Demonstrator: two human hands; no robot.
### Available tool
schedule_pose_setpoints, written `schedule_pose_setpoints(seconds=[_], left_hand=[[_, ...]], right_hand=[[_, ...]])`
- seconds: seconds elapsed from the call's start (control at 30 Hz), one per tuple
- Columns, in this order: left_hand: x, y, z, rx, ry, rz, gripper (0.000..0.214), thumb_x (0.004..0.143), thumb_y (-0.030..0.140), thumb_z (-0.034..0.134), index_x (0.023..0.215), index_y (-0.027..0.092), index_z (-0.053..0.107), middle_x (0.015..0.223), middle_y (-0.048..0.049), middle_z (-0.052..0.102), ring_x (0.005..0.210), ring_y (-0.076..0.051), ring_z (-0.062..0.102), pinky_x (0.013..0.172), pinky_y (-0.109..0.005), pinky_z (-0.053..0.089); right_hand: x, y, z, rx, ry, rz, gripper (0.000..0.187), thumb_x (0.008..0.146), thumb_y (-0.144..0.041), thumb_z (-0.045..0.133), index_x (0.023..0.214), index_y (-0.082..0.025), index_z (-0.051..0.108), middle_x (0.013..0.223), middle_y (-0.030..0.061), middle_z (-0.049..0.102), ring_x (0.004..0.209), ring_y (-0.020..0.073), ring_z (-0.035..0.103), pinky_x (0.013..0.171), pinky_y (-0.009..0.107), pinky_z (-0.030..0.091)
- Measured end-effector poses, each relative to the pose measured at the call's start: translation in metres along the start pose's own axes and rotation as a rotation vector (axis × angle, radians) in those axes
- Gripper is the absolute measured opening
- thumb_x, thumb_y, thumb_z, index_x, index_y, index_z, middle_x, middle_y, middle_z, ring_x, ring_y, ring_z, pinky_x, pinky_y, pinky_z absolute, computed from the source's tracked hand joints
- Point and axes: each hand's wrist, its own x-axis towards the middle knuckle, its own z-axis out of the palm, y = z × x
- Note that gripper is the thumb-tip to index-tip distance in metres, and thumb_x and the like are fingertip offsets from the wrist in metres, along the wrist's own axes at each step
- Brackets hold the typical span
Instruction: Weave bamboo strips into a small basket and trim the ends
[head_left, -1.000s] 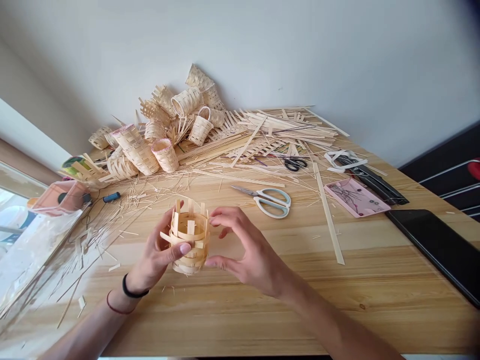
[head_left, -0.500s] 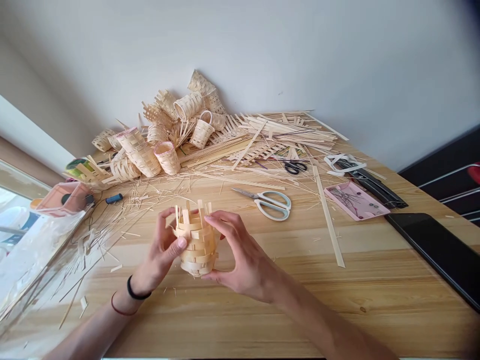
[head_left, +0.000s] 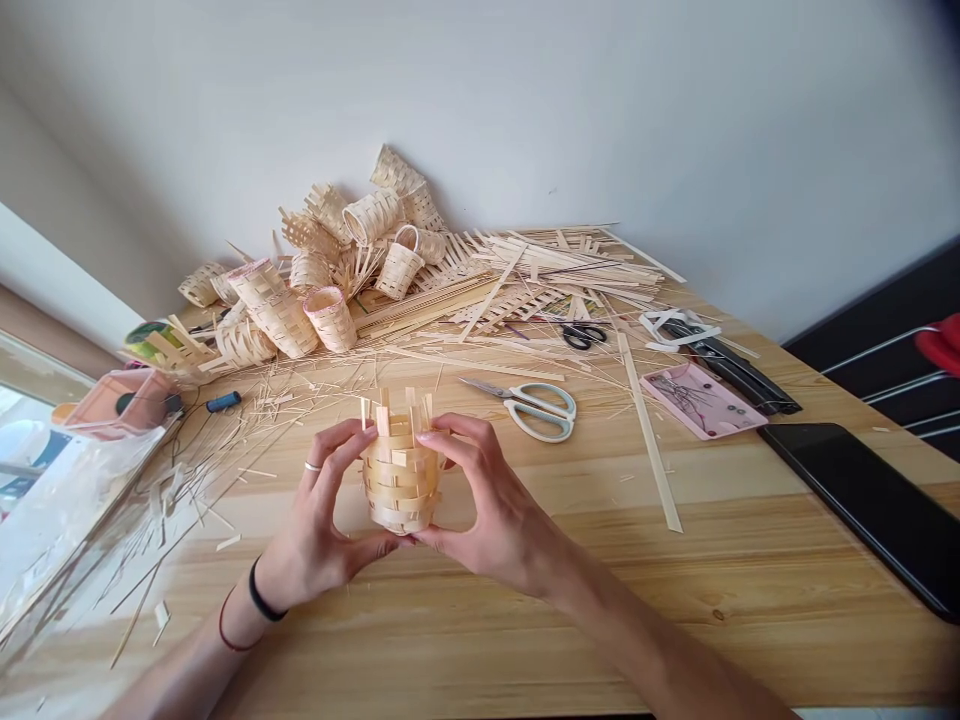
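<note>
The left hand (head_left: 319, 525) and the right hand (head_left: 502, 510) are both holding a small woven basket (head_left: 401, 482), which is standing upright between them above the near middle of the tabletop (head_left: 450, 645). Each hand is forming a wide curve around its side, with the fingers pressing near the upper weave and the thumb reaching in at the base. Pale upright strips are poking up past the top band of weaving; whether the base is touching the tabletop, I cannot tell. Just beyond the right hand, white-handled scissors (head_left: 513, 396) are lying with their blades pointing left. A long flat strip (head_left: 649, 440) is lying farther to the right, near a pink tray (head_left: 711, 402) that is holding thin metal pieces, and a black phone (head_left: 862, 510) is resting close to the tray. Toward the wall, more woven baskets (head_left: 283, 322) are sitting in a heap, and loose strips (head_left: 577, 265) are spreading beside them.
</note>
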Motion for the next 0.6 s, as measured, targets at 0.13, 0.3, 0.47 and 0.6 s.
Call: schedule_pose_setpoints(seconds=[0.13,0.3,0.47,0.6], left_hand=[[-0.001,0.000,-0.002,0.009,0.008,0.010,0.100,0.080,0.040,0.091,0.163,0.034,0.034,0.146,-0.0156,0.049,0.138,-0.037,0.052,0.113,-0.056,0.052],[-0.003,0.000,-0.003,0.027,0.015,0.012,0.097,0.083,0.041,0.089,0.162,0.031,0.034,0.148,-0.0168,0.049,0.139,-0.036,0.051,0.113,-0.056,0.053],[-0.007,-0.005,0.000,-0.070,0.007,-0.047,0.102,0.079,0.035,0.092,0.162,0.033,0.034,0.154,-0.0172,0.044,0.146,-0.038,0.045,0.116,-0.059,0.049],[-0.010,-0.013,0.004,-0.292,0.040,-0.115,0.104,0.077,0.029,0.093,0.162,0.034,0.033,0.161,-0.0164,0.039,0.152,-0.038,0.039,0.120,-0.057,0.046]], right_hand=[[0.000,0.000,-0.001,0.001,0.007,-0.003,0.101,0.076,-0.018,0.094,0.155,-0.033,0.032,0.145,0.0149,0.047,0.140,0.0356,0.050,0.113,0.055,0.056],[0.000,0.001,0.000,0.011,0.021,-0.038,0.101,0.078,-0.017,0.092,0.158,-0.030,0.032,0.146,0.0150,0.049,0.139,0.0346,0.050,0.114,0.053,0.055],[0.000,0.000,0.000,0.042,0.024,-0.026,0.107,0.080,-0.018,0.091,0.163,-0.033,0.026,0.151,0.0144,0.045,0.143,0.0353,0.047,0.116,0.055,0.052],[0.000,0.001,-0.006,0.179,0.027,0.088,0.128,0.075,-0.030,0.097,0.169,-0.038,0.011,0.164,0.0140,0.028,0.149,0.0363,0.040,0.112,0.053,0.056]])
